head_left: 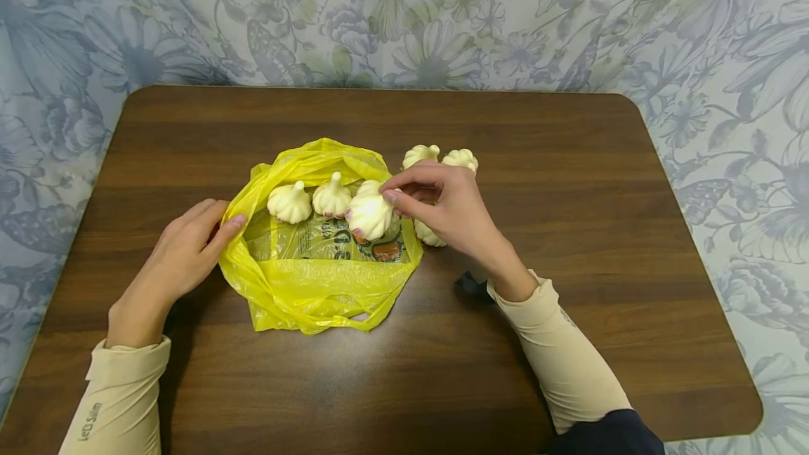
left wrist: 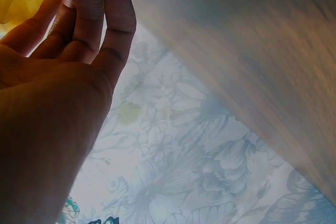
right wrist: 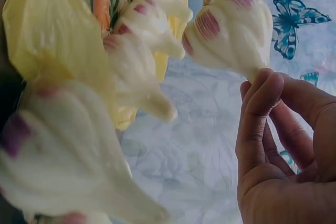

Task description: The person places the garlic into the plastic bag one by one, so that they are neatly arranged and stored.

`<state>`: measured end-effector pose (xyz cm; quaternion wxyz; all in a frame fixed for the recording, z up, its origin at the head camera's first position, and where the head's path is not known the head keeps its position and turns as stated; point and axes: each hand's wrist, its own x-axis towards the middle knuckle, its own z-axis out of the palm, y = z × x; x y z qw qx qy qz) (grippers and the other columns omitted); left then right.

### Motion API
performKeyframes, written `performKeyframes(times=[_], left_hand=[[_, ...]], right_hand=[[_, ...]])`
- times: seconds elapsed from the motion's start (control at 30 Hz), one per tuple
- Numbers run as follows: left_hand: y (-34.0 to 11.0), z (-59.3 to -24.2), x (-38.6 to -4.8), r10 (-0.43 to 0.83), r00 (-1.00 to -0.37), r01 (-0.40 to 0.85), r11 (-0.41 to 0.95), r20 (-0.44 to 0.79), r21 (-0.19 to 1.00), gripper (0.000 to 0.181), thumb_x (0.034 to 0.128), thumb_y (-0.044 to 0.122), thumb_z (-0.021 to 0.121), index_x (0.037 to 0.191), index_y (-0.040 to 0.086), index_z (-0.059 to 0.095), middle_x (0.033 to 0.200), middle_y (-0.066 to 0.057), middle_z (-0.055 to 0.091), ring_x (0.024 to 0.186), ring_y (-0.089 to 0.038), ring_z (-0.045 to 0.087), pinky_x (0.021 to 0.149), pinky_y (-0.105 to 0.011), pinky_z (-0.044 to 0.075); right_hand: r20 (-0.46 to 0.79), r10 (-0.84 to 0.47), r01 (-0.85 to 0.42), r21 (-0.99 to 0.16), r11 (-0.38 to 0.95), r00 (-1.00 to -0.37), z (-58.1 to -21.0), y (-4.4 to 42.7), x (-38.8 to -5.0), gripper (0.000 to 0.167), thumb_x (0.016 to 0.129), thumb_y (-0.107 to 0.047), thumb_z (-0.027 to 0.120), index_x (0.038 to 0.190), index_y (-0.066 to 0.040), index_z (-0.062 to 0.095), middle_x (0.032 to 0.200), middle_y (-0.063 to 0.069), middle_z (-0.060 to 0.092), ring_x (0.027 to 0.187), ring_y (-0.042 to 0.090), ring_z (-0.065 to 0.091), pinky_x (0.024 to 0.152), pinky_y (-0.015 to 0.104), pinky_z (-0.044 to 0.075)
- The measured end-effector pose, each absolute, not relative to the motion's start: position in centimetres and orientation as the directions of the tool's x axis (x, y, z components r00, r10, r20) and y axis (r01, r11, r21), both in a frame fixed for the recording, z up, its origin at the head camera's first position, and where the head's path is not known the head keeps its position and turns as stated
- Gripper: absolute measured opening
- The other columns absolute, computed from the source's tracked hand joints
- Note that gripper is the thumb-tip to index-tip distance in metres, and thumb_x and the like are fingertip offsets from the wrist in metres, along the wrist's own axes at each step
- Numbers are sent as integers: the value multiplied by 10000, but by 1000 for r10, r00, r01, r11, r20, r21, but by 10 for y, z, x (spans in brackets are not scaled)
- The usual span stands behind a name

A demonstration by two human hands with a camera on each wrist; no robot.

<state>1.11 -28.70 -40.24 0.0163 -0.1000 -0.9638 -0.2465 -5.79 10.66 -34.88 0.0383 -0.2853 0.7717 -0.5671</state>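
Note:
A yellow plastic bag lies spread wide on the table, its mouth facing up. My left hand pinches the bag's left rim between thumb and fingers; in the left wrist view, part of that hand hides the grip. Held by its stem in my right hand is a white garlic bulb with purple streaks, above the bag's right part. Inside the bag, a garlic bulb and another bulb sit side by side. A third bulb is partly covered by the held garlic.
Right of the bag, a garlic bulb and its neighbour lie behind my right hand. Another bulb is partly hidden under it. A small dark object lies near my right wrist. Flowered wall covering borders the brown table.

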Motion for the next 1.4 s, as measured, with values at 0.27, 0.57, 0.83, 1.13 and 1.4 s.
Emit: performKeyframes(times=[0.27, 0.57, 0.83, 1.13, 1.4], left_hand=[[-287, -403, 12, 181, -979, 202, 862, 91, 465, 316, 1099, 324, 568, 1226, 48, 656, 1051, -94, 622, 894, -248, 525, 793, -409, 411], [-285, -404, 12, 177, -981, 196, 863, 86, 466, 343, 1102, 328, 561, 1258, 35, 649, 1079, -110, 632, 909, -262, 534, 810, -442, 422], [-287, -405, 11, 181, -980, 200, 861, 85, 468, 316, 1098, 327, 572, 1233, 54, 655, 1065, -97, 623, 909, -256, 529, 810, -382, 389], [-287, -404, 11, 179, -980, 200, 861, 88, 468, 320, 1100, 322, 567, 1247, 50, 653, 1095, -106, 639, 934, -264, 546, 830, -415, 406], [-287, -406, 11, 182, -978, 210, 858, 106, 468, 295, 1095, 322, 579, 1215, 65, 659, 1055, -83, 624, 903, -233, 522, 802, -284, 355]], right_hand=[[270, -513, -405, -898, 171, -814, -352, 84, -55, 85, 965, -161, 788, 1035, -125, 819, 960, -17, 739, 789, 103, 696, 739, 297, 608], [287, -538, -447, -874, 192, -792, -355, 66, -54, 87, 967, -147, 784, 1039, -116, 819, 954, -32, 751, 834, 54, 688, 779, 259, 602], [279, -557, -454, -867, 204, -783, -354, 40, -50, 72, 974, -149, 775, 1018, -113, 818, 924, -35, 755, 807, 32, 670, 771, 217, 596], [222, -600, -458, -845, 275, -769, -356, 13, -48, 86, 987, -131, 753, 1042, -104, 813, 949, -14, 755, 804, 15, 663, 756, 154, 558], [166, -620, -439, -841, 317, -767, -364, -8, -45, 94, 985, -146, 757, 1046, -98, 811, 956, 5, 757, 812, 47, 669, 753, 126, 533]])
